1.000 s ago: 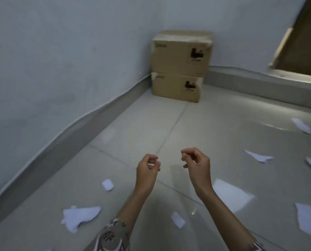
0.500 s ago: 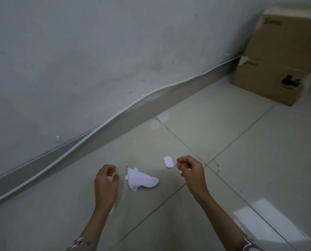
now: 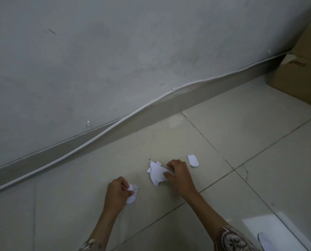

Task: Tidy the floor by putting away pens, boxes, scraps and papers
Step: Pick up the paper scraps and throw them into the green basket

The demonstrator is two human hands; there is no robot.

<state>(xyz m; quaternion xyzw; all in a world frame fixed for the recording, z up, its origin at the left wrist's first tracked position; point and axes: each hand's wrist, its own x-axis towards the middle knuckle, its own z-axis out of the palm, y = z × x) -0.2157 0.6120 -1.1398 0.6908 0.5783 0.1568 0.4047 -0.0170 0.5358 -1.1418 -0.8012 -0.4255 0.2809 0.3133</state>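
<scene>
Both hands are now down on the floor (image 3: pixel 241 142) — the left hand (image 3: pixel 117 193) pinching a small scrap (image 3: pixel 132 193), the right hand (image 3: pixel 178 173) closing on the crumpled paper (image 3: pixel 155 172); an oval scrap (image 3: pixel 193 160) is waiting just right.

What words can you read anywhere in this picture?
Dark print on the lower cardboard box by the wall: too blurred to read.
The paper scraps in the hands and on the floor: no writing shows.
Nothing else carries any text.
</scene>
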